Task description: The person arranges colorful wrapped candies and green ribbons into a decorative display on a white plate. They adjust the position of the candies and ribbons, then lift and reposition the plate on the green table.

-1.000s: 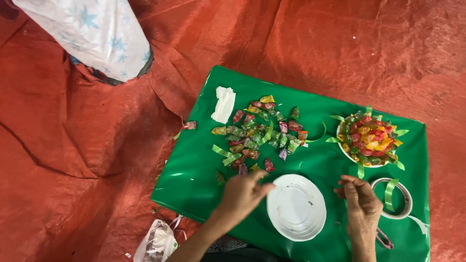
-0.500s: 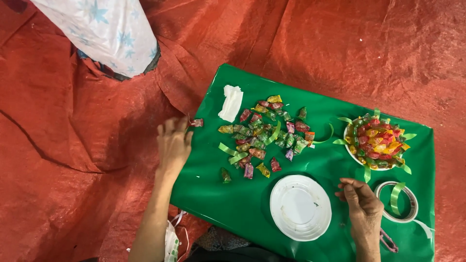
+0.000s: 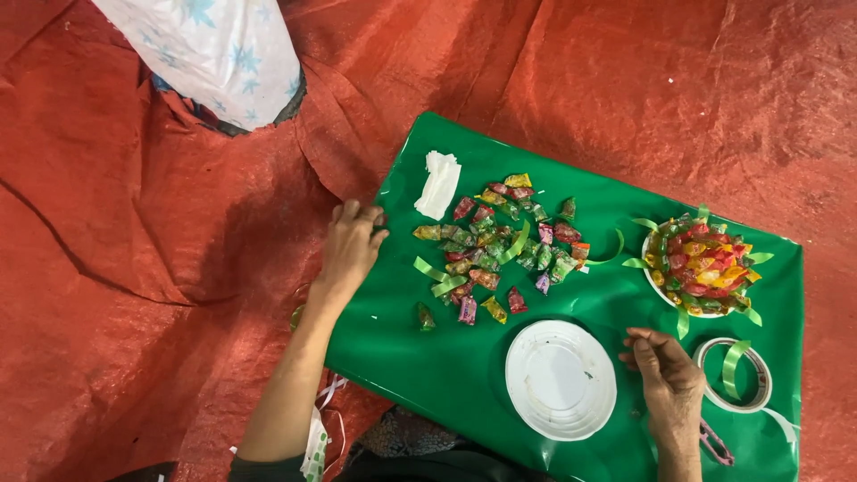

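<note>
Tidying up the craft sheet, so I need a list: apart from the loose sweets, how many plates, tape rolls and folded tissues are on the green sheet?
Paper plates: 2, one bare white plate and one plate heaped with sweets
Tape rolls: 1, tape roll beside the right hand
Folded tissues: 1, white tissue above the left hand
Total: 4

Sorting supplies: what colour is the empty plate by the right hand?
White; the empty plate shows best in the head view.

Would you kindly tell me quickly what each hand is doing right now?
Left hand: fingers curled at the edge of the green sheet; whether it holds anything cannot be told.
Right hand: loosely curled beside the white plate, apparently holding nothing.
</note>
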